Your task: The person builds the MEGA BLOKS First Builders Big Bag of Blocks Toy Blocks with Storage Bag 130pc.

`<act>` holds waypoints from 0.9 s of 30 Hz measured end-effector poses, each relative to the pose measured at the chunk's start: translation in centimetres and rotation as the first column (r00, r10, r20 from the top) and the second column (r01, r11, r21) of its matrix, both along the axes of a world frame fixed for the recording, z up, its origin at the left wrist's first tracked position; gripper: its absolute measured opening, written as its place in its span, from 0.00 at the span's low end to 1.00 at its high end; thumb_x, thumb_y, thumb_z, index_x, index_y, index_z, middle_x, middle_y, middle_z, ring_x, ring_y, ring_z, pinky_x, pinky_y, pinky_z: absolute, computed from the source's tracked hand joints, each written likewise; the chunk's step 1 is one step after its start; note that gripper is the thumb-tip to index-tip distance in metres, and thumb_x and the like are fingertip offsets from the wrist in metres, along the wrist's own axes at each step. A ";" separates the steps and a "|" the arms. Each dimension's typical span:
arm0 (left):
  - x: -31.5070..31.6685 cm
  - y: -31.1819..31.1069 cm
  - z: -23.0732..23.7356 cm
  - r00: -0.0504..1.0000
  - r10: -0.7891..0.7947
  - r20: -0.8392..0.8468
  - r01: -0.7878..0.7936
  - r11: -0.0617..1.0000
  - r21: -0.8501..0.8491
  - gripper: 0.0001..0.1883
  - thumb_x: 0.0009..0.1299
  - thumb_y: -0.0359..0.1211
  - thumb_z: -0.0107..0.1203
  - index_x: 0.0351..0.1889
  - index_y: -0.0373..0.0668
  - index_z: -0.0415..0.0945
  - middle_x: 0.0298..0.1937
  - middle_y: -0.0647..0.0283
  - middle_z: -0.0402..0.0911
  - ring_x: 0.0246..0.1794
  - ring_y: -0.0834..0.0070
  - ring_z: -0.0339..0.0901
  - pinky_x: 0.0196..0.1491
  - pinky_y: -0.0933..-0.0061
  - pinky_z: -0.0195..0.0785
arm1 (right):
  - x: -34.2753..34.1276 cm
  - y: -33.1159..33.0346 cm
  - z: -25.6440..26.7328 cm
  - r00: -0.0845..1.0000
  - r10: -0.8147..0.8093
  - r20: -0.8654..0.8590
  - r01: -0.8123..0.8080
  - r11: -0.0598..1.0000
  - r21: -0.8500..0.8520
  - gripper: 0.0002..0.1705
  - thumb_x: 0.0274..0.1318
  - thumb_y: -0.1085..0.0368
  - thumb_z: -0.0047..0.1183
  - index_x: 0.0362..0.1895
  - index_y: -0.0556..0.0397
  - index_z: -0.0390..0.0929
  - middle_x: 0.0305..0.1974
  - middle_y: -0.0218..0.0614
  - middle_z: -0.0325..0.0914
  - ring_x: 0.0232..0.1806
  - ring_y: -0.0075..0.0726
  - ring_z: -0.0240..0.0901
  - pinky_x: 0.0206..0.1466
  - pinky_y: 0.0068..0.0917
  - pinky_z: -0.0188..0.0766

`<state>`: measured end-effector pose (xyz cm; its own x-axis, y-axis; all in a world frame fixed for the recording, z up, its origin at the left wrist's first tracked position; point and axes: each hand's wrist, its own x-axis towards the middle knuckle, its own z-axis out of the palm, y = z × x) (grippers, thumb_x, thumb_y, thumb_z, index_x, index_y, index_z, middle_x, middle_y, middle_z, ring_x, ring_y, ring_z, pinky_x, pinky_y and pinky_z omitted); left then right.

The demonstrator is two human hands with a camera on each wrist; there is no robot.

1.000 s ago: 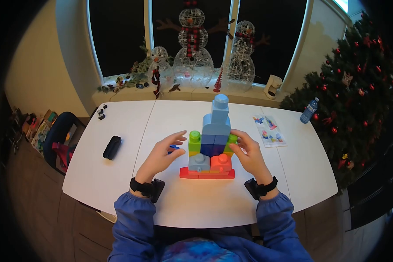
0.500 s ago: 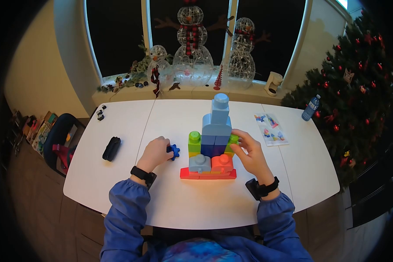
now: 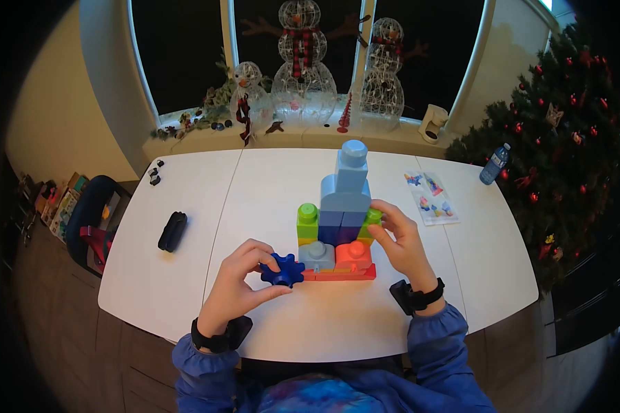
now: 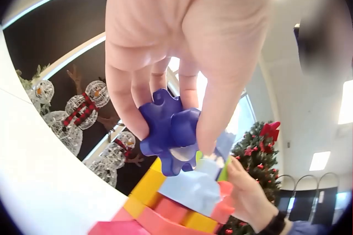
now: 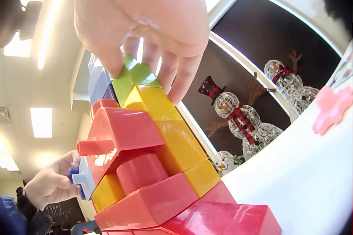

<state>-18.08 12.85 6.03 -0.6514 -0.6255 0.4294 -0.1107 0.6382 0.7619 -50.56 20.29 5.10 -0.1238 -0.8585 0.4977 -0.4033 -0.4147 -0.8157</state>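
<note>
My left hand (image 3: 240,283) holds a dark blue toothed gear wheel (image 3: 283,270) beside the left front of a building-block tower. Thumb and fingers grip its rim, and a round stub stands out of the gear's centre in the left wrist view. My right hand (image 3: 405,249) is at the tower's right side, with thumb and fingers about the right green block (image 5: 138,79). Light blue blocks (image 3: 344,194) rise highest in the tower. Below, a grey block (image 3: 316,257) and a coral block (image 3: 353,256) sit in front, over a red base (image 3: 341,274).
A pink toothed piece (image 5: 333,109) lies on the white table (image 3: 255,186). A black case (image 3: 173,231) is at left, small black items (image 3: 155,173) behind it. A picture sheet (image 3: 430,198) and a water bottle (image 3: 494,164) are at right.
My left hand left the tower's side, reached left to the blue gear, picked it up and brought it nearer, to the tower's front left. The right hand stayed at the green block.
</note>
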 end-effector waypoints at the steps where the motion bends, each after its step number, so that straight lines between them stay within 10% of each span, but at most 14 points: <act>1: -0.4 0.5 0.1 0.999 -0.029 -0.015 0.029 1.000 -0.010 0.22 0.53 0.28 0.81 0.40 0.41 0.78 0.49 0.59 0.77 0.47 0.69 0.81 0.48 0.72 0.80 | -0.1 0.0 0.0 1.000 0.005 0.008 -0.005 1.000 0.005 0.24 0.68 0.70 0.58 0.67 0.51 0.77 0.62 0.35 0.81 0.61 0.33 0.78 0.62 0.32 0.76; 21: -4.3 1.5 -2.0 0.994 0.069 0.086 -0.046 0.968 -0.248 0.29 0.52 0.30 0.81 0.51 0.43 0.79 0.46 0.63 0.84 0.47 0.65 0.82 0.51 0.65 0.75 | -0.4 0.0 -0.1 1.000 0.023 -0.002 -0.023 0.999 0.024 0.24 0.69 0.70 0.57 0.68 0.51 0.76 0.63 0.36 0.80 0.62 0.33 0.78 0.63 0.33 0.75; 27: -4.4 0.0 -1.9 0.988 0.150 0.036 -0.147 0.985 -0.086 0.62 0.46 0.39 0.85 0.78 0.47 0.57 0.72 0.55 0.71 0.67 0.60 0.75 0.62 0.56 0.72 | -0.4 0.1 0.1 0.999 0.033 0.006 -0.033 0.999 0.019 0.24 0.69 0.70 0.57 0.68 0.52 0.76 0.63 0.36 0.80 0.61 0.33 0.78 0.63 0.32 0.76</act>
